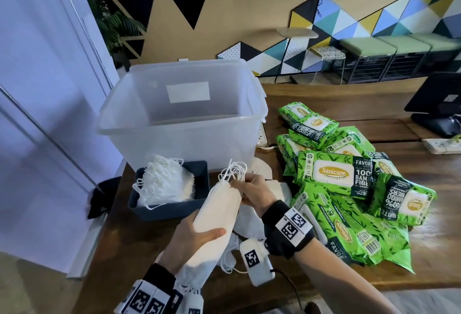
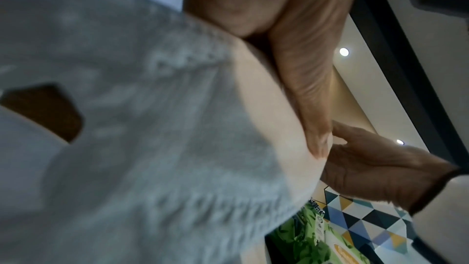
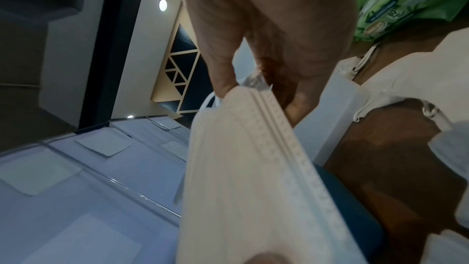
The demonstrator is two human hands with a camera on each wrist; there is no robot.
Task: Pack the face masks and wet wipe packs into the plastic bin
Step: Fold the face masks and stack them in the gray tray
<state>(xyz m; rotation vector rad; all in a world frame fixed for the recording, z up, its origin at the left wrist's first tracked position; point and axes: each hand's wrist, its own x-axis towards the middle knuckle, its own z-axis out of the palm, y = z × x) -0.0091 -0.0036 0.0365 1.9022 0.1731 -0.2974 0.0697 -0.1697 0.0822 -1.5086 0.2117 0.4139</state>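
I hold a stack of white face masks [image 1: 219,209] tilted above the table. My left hand [image 1: 202,233] grips its lower half, thumb across the front. My right hand [image 1: 239,190] pinches the upper end, where the ear loops stick out. The right wrist view shows the mask stack [image 3: 241,168] between thumb and fingers [image 3: 225,79]. In the left wrist view the masks [image 2: 152,127] fill the frame. The clear plastic bin [image 1: 179,124] stands behind and looks empty. Green wet wipe packs [image 1: 349,184] lie piled to the right.
A dark blue tray [image 1: 199,181] of more masks sits in front of the bin. Loose masks [image 1: 264,216] lie under my hands. A monitor [image 1: 439,104] and a power strip [image 1: 441,145] are at the far right. The table's left edge [image 1: 109,214] runs beside the tray.
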